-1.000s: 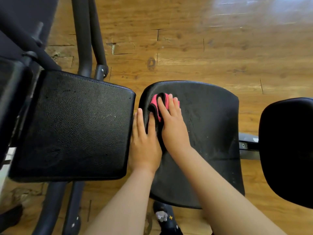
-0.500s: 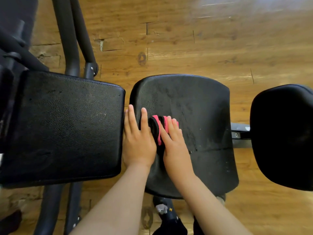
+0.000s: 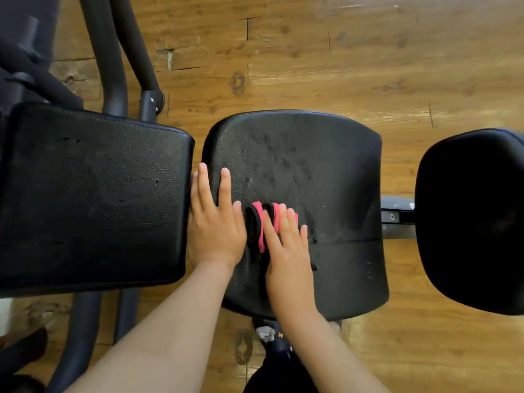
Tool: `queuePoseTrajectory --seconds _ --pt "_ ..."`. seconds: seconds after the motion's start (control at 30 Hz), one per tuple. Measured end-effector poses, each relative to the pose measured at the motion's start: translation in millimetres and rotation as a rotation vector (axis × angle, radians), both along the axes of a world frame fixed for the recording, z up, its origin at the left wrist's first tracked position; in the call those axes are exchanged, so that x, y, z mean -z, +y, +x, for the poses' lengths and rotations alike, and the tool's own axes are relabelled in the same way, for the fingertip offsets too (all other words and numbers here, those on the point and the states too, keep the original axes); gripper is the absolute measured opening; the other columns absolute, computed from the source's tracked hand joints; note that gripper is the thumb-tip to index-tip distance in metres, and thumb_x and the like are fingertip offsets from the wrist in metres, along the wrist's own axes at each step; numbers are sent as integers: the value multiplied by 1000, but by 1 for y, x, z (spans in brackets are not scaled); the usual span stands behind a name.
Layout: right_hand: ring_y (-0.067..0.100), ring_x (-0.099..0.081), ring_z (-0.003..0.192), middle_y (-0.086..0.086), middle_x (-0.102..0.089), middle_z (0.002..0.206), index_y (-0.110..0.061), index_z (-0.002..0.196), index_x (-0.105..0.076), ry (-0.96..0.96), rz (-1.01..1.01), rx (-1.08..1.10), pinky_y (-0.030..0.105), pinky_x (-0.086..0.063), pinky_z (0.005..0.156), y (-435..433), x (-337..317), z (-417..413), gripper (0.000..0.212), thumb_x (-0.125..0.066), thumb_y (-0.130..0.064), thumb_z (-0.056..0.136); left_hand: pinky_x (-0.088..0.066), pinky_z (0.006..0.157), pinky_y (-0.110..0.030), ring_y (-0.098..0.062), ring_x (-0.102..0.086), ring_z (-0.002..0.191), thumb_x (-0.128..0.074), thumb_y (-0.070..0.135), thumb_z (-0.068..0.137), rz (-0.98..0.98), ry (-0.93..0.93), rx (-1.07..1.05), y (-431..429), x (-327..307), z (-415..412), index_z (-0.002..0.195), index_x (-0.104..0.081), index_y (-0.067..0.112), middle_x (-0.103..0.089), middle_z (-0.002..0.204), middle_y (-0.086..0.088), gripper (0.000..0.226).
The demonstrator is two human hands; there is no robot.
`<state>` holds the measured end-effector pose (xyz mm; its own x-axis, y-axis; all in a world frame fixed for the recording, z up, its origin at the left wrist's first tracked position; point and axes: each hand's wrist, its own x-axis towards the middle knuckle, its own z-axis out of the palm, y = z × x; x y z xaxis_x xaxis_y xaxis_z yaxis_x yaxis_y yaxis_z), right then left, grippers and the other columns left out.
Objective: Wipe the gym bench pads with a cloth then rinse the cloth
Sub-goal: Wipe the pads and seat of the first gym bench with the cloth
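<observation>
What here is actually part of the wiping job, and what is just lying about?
In the job: pink and black cloth; right hand pressing it; left hand flat beside it; middle pad beneath the cloth; rectangular pad on the left; rounded pad on the right.

Just about: wooden floor; dark frame tubes; metal bar between pads.

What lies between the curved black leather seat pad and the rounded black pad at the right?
In the head view, a dark metal frame bar spans the gap from the seat pad to the rounded pad; wooden floor shows around it.
</observation>
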<state>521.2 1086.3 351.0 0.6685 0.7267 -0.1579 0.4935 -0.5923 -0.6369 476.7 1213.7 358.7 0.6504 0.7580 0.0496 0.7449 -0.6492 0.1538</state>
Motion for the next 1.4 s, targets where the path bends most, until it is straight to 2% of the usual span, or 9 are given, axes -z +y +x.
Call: queuePoseTrajectory --seconds 0.13,0.3,0.47,0.6,0.7,0.8,1.03,1.2,1.4 --pt "23 -5 148 9 -22 158 -22 151 -27 -18 -23 14 36 4 120 -40 -4 -36 74 -23 3 82 -32 110 -50 -41 -22 143 -34 30 96 -8 8 -5 -1 -2 0 149 -31 10 -19 156 -24 56" --pt "29 -20 145 13 -31 154 -18 147 -38 -41 -16 7 38 -4 119 -17 12 14 61 -27 -7 88 -32 111 -52 -42 -25 141 -36 29 95 -9 -23 -15 -1 -3 2 147 -35 10 -21 155 -24 56" --pt "22 -6 149 8 -21 159 -20 150 -30 -22 24 58 30 4 120 -20 14 16 66 -21 -2 88 -33 110 -51 -40 -23 142 -38 29 95 -21 -26 -24 -2 -5 2 148 -34 12 -20 156 -22 55" --pt "26 -9 148 10 -23 158 -18 150 -30 -4 16 37 36 -3 120 -52 10 -20 84 -49 19 78 -33 111 -51 -41 -25 141 -39 29 95 -35 -28 -32 -4 -6 2 147 -34 12 -20 156 -22 55" --pt "29 -18 146 12 -29 155 -17 146 -38 -31 35 -38 41 -12 119 -46 19 11 61 -38 1 88 -33 111 -52 -41 -25 141 -40 28 95 -33 -21 -38 -3 -6 2 147 -34 12 -21 156 -22 55" --pt "29 -16 147 11 -26 157 -18 147 -38 -48 12 4 41 -11 120 -29 27 44 60 -24 -10 90 -37 108 -52 -40 -26 142 -43 26 96 -31 -15 -47 -4 -8 4 148 -33 13 -19 157 -20 54" --pt "26 -9 148 10 -21 158 -19 150 -31 -18 -9 92 41 -11 120 -63 21 -4 71 -27 5 83 -41 102 -54 -40 -28 140 -44 28 96 -40 5 -42 -4 -8 3 148 -33 14 -20 156 -20 55" --pt "32 -19 146 14 -27 156 -16 146 -39 -44 -14 13 44 -14 119 -52 32 43 70 -23 -3 79 -42 100 -55 -40 -29 139 -44 28 95 -34 1 -44 -4 -9 3 147 -34 13 -21 156 -20 55" --pt "26 -10 148 10 -18 159 -20 149 -32 2 -5 168 41 -11 120 -56 33 35 77 -35 12 79 -41 101 -54 -39 -29 139 -44 29 96 -21 1 -46 -3 -8 2 147 -33 14 -20 156 -19 55"
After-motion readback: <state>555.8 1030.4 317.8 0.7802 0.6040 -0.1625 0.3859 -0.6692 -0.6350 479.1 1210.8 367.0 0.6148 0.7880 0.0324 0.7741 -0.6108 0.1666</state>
